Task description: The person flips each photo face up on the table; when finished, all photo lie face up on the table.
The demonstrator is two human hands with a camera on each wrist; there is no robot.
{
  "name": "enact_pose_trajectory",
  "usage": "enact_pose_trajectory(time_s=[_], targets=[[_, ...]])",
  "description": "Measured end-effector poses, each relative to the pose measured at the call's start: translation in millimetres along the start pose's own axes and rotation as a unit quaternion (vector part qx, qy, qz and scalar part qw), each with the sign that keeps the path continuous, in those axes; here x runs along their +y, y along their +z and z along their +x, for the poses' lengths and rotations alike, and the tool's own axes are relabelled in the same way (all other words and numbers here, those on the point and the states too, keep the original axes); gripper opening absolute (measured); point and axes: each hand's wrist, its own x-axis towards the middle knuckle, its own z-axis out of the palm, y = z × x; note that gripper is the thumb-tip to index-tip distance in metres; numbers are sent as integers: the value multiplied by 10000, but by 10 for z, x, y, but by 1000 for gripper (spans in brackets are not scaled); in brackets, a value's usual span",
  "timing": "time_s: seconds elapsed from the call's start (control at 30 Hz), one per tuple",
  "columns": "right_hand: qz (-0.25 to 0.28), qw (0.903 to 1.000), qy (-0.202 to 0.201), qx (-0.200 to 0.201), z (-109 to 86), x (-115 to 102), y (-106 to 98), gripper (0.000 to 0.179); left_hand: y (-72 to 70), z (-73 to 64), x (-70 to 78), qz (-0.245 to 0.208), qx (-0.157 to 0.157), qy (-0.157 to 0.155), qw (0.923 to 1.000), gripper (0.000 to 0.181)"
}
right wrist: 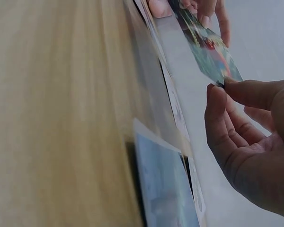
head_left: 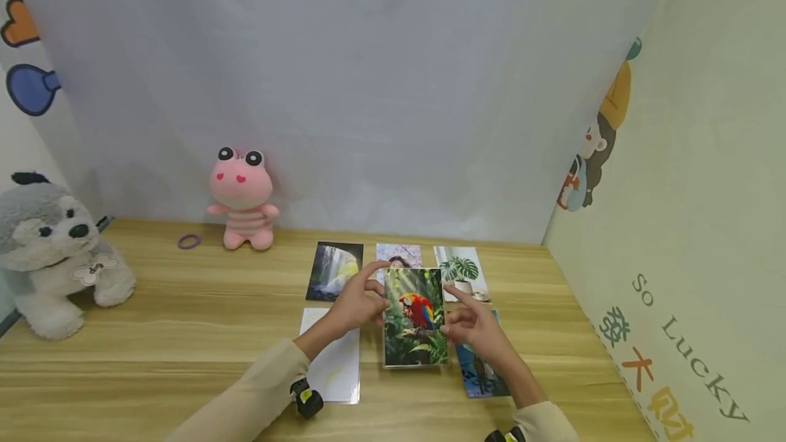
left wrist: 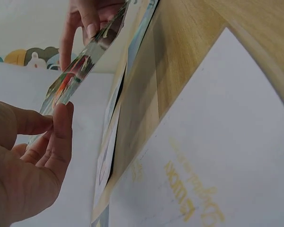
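Note:
Between both hands a photo card with a red parrot among green leaves (head_left: 415, 319) is held up above the table. My left hand (head_left: 358, 302) pinches its left edge between thumb and fingers, as the left wrist view shows. The card's right edge is pinched by my right hand (head_left: 479, 333), thumb against fingers in the right wrist view. Under my left forearm lies a white sheet (head_left: 338, 370) with faint yellow lettering. A blue picture card (head_left: 482, 370) lies partly beneath my right hand.
Behind the parrot card lie a dark waterfall card (head_left: 331, 271), a partly covered portrait card (head_left: 399, 252) and a plant card (head_left: 460, 268). A pink plush frog (head_left: 242, 200), a purple ring (head_left: 188, 241) and a grey plush dog (head_left: 55, 258) are to the left.

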Motion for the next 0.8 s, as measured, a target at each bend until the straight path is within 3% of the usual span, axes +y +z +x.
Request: enact_pose_trajectory(time_s=[0.33,0.47,0.53,0.63,0.7,0.8], targets=[[23,9999,28,-123,-35,71,29,76,58,-46,-17,384,261,210,9987,74],[110,9998,38,-131,-41,78,35,76,86,-82,-14,822,403,257,9955,71],[163,9997,74,-143,-42,74,38,77,93,-107,-1,1366,486,353,9888,68],[197,9996,172,-127,-50,60,42,76,96,-156,31,2347,458,541,9695,67],[178,9995,254,-109,-59,42,46,76,95,-187,51,2937,324,590,9535,68],[125,9992,378,-100,-75,15,55,75,90,-226,65,3337,-71,531,9412,74]])
